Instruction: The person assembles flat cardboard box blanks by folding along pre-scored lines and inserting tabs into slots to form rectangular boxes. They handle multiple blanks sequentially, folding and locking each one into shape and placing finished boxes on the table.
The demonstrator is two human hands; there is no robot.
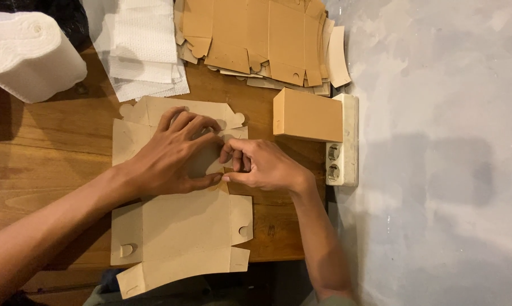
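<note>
Flat box blank (179,238): unfolded on wooden bench (35,153), near end overhanging bench edge | Left hand (171,153): spread flat, pressing blank's middle | Right hand (261,165): fingers curled, pinching a flap at blank's right edge, touching left fingertips | Folded box (307,115): just beyond right hand, on power strip (342,164) | Blank stack (261,39), tissue sheets (142,48), paper roll (29,54): far side.

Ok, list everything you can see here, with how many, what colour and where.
Flat box blank: one, tan, on the table under both hands.
Stack of blanks: one, tan, top centre.
Folded box: one, tan, right, partly on the power strip.
Power strip: one, white, table's right edge.
Paper roll: one, white, top left.
Paper sheets: pile, white, top.
Table: wooden, brown.
Left hand: pressing the blank.
Right hand: fingers pinching a flap.
</note>
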